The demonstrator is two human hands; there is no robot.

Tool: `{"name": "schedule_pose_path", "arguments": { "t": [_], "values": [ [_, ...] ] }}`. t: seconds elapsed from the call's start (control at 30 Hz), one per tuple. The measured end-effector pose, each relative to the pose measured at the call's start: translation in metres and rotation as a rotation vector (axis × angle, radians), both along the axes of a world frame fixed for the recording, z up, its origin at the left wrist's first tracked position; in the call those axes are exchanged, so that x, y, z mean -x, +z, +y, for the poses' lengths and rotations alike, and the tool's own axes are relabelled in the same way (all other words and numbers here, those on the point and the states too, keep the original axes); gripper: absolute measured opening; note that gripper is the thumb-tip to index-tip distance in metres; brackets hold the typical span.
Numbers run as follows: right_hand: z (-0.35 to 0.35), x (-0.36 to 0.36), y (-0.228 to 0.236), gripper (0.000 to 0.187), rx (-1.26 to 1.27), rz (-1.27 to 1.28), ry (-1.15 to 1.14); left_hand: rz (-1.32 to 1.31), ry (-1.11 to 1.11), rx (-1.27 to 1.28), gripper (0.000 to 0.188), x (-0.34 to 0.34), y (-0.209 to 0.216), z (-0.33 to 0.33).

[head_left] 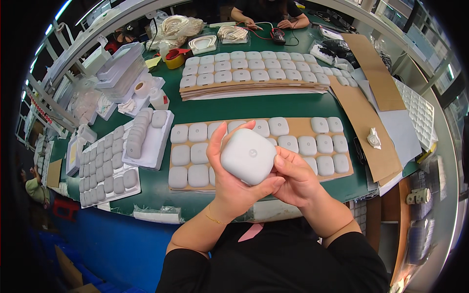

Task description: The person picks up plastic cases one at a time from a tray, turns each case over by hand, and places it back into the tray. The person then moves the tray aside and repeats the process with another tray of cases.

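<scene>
Between both hands I hold a light grey square plastic case [248,156] with rounded corners and a small round mark on its top. My left hand [228,183] cups it from the left and beneath, thumb along the near edge. My right hand [296,177] grips its right side with thumb and fingers. Below the hands, a brown cardboard sheet [299,126] bears rows of similar grey cases, such as one at the right end [340,164]. The hands and held case hide the middle of these rows.
Farther back, stacked cardboard [254,90] carries more cases. At left stand white trays [157,155] of cases, a white bottle [159,99] and a yellow tape roll [175,59]. Cardboard strips [364,127] lie at right. Across the green table [234,107], another person's hands [285,24] are near a meter [277,35].
</scene>
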State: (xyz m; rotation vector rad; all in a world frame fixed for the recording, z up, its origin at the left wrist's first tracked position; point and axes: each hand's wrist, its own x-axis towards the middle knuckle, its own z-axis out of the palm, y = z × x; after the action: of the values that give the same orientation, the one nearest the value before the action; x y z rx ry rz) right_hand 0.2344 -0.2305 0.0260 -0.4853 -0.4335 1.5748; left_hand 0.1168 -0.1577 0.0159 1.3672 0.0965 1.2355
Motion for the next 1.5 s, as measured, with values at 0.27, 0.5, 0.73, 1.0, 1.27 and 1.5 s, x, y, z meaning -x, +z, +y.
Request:
{"name": "schedule_pose_path", "arguments": {
  "t": [0.27,0.5,0.73,1.0,1.27,1.5],
  "values": [
    [-0.001,-0.001,0.003,0.014,-0.025,-0.050,-0.047,0.131,0.025,-0.097,0.106,0.007,-0.002,0.008],
    [-0.005,-0.005,-0.005,0.013,-0.172,-0.478,-0.257,0.401,0.433,-0.624,0.083,0.025,0.014,0.022],
    [-0.004,-0.004,0.021,0.007,-0.467,-1.463,-0.512,0.487,0.059,-0.311,0.070,0.025,0.005,0.023],
    [-0.015,-0.019,0.053,0.009,-0.488,-1.536,-0.436,0.246,-0.512,0.502,0.049,0.021,-0.013,0.021],
    [-0.038,0.011,0.097,0.012,-0.961,-0.536,-0.004,-0.140,-0.925,0.933,0.057,0.013,-0.029,0.028],
    [-0.024,0.020,0.103,0.015,-1.234,-0.358,-0.064,-0.121,-0.913,0.962,0.057,0.004,-0.025,0.024]
  ]
}}
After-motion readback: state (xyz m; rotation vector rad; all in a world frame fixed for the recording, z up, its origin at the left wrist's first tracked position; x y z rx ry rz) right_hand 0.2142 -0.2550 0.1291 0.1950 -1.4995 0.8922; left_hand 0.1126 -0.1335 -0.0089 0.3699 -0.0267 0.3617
